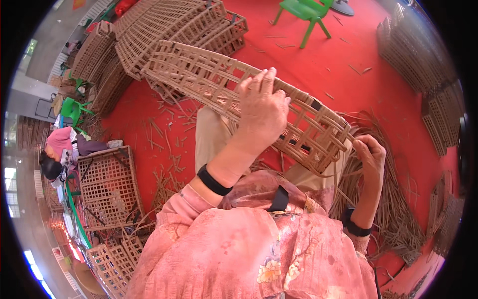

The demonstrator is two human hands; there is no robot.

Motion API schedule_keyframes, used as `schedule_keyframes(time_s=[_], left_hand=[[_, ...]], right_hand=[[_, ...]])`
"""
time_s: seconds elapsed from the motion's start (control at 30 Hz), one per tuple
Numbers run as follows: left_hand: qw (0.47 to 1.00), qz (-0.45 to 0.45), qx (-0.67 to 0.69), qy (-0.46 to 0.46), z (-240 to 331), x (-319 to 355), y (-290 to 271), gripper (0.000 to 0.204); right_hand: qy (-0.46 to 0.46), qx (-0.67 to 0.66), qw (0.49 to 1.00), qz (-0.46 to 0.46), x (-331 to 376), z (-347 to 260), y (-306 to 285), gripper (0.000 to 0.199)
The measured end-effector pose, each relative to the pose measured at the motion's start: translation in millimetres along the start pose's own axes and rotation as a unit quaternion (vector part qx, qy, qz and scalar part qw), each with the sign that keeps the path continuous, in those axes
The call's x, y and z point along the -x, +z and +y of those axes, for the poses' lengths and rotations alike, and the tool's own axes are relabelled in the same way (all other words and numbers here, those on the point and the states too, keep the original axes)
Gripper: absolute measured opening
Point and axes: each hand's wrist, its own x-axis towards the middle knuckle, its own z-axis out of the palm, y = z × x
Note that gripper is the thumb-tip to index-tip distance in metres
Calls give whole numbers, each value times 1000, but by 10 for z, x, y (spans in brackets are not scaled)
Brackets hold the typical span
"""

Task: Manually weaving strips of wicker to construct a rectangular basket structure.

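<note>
A long, shallow openwork basket (201,74) of brown woven strips lies tilted across my lap, running from upper left to lower right. Over its far rim curl the fingers of my left hand (263,109), closed on the basket near its middle. My right hand (369,149) is just off the basket's right end, with thumb and fingertips pinched together. A thin weaving strip (350,133) runs from that corner to the pinch; its end is hidden by the fingers. Dark bands show on parts of the rim.
Finished-looking baskets (164,25) are stacked at the far left, more stacks (418,55) at the far right. A bundle of loose strips (393,194) spreads on the red floor at my right. A green chair (306,9) stands ahead. At left, another person (62,144) bends beside a large basket (110,187).
</note>
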Motion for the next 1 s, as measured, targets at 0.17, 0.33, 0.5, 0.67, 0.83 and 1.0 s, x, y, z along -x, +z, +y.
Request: schedule_keyframes(time_s=[0.17, 0.33, 0.5, 0.67, 0.83, 1.0], left_hand=[[985, 55, 140, -80, -62, -14, 205, 20], [973, 91, 194, -85, -128, -113, 266, 15], [982, 148, 108, -50, -680, -281, 183, 13], [974, 170, 89, -121, -1844, -576, 17, 21], [991, 56, 121, -19, -2538, -651, 168, 23], [979, -62, 145, -130, -2553, -706, 232, 30]], right_hand=[[-23, -3, 1000, -3, 7, 75, 38, 13], [-109, 117, 982, 99, 33, -119, 171, 9], [-252, 154, 917, 268, 314, -235, 394, 14], [-194, 139, 953, 186, 732, 56, 586, 19], [-38, 16, 986, 163, 797, 153, 819, 49], [-8, -46, 986, 162, 542, -74, 1035, 66]])
